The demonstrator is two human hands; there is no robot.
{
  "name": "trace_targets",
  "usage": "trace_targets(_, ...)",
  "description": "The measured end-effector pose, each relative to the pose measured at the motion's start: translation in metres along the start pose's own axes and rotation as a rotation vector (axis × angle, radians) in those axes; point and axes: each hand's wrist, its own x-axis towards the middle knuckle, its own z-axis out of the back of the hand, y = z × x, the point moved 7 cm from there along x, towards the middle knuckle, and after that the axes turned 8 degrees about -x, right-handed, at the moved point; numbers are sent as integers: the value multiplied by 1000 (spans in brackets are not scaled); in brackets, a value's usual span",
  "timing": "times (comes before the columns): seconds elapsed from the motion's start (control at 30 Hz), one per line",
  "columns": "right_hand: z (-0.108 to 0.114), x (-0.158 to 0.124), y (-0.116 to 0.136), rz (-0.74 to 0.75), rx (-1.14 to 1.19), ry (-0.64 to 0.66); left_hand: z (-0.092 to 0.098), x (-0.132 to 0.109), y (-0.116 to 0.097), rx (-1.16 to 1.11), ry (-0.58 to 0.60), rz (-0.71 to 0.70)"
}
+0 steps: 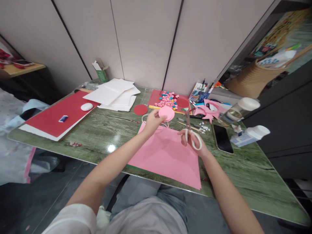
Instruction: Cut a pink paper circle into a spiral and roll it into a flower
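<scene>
My left hand (151, 123) pinches a pink paper disc (166, 113) and holds it above the table. My right hand (192, 139) grips white-handled scissors (189, 130), blades pointing up and away, a little to the right of the disc and apart from it. Both hands hover over a large pink paper sheet (168, 156) lying on the green table (107, 130). A thin pink paper ring (146, 117) lies under my left hand.
A red circle (140, 109), small pink and blue pieces (168, 99), pink scraps (209, 110), markers (201, 88), a phone (223, 138), bottles (240, 110), white sheets (114, 92), a red board (60, 115) and a mouse (86, 106) lie around. A basket (253, 78) stands at right.
</scene>
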Motion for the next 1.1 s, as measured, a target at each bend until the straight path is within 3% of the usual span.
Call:
trace_targets(0.07,-12,-3,2,2,-141,95,0,-1,-1,-22,-8,-11)
trace_targets(0.2,-16,-4,2,-44,-258,145,-3,-3,0,-109,-7,19)
trace_targets(0.53,-10,-2,2,-55,-260,94,-13,-10,-7,-18,74,42)
trace_targets(0.83,-6,-2,2,-74,-243,73,-22,-13,-12,77,189,-21)
trace_targets(1.1,-5,-1,1,-79,-221,61,-21,-13,-14,109,158,-8)
